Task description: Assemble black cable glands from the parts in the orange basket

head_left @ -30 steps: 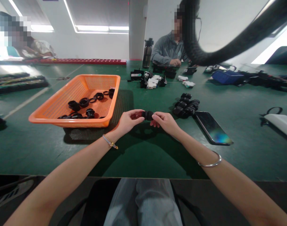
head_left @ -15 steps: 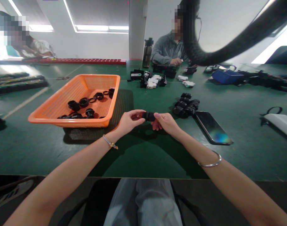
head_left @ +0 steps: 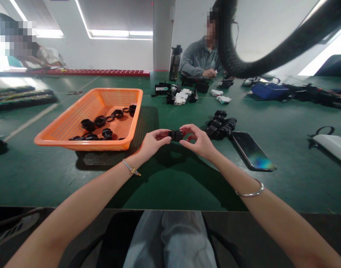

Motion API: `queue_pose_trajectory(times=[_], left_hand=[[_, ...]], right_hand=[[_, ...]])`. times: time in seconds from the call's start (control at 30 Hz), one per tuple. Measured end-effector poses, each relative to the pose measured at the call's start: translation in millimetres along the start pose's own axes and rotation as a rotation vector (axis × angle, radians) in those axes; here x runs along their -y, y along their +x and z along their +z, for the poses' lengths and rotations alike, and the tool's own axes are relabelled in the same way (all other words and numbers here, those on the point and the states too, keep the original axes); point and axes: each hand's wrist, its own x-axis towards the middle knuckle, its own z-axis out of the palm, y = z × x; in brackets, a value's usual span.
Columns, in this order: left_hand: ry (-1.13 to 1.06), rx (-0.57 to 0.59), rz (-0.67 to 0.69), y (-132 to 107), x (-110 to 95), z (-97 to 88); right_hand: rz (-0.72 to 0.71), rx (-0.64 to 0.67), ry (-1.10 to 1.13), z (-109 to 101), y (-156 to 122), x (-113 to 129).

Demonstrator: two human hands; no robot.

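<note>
A small black round fitting point(head_left: 176, 135) is held above the green table point(head_left: 170, 178), straight ahead of me. My left hand point(head_left: 153, 143) pinches its left end between thumb and fingers. My right hand point(head_left: 197, 140) grips the right end, thumb on top and fingers curled round. To the left stands an orange mesh basket point(head_left: 75, 139) with several black rings and caps point(head_left: 100, 126) inside. A pile of assembled black fittings point(head_left: 221, 125) lies just right of my right hand.
A dark phone point(head_left: 252, 152) lies face up right of the pile. A white object point(head_left: 332, 143) sits at the far right. Across the table a person in a grey shirt point(head_left: 199, 59) works near black and white parts point(head_left: 181, 96) and a bottle point(head_left: 175, 62).
My right hand has turned on the fitting, its fingers lifting and arching over it. The fitting has risen slightly. My left hand has held still.
</note>
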Motion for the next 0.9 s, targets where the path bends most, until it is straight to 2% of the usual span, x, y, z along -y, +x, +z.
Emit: queue_pose_trajectory(times=[0.27,0.9], left_hand=[[0.023,-0.001,0.005,0.4,-0.2,-1.4],[0.08,0.044,0.043,-0.9,0.5,-1.7]], right_hand=[[-0.014,0.04,-0.028,-0.6,0.0,0.4],[0.111,0.045,-0.095,-1.2,0.9,2.4]])
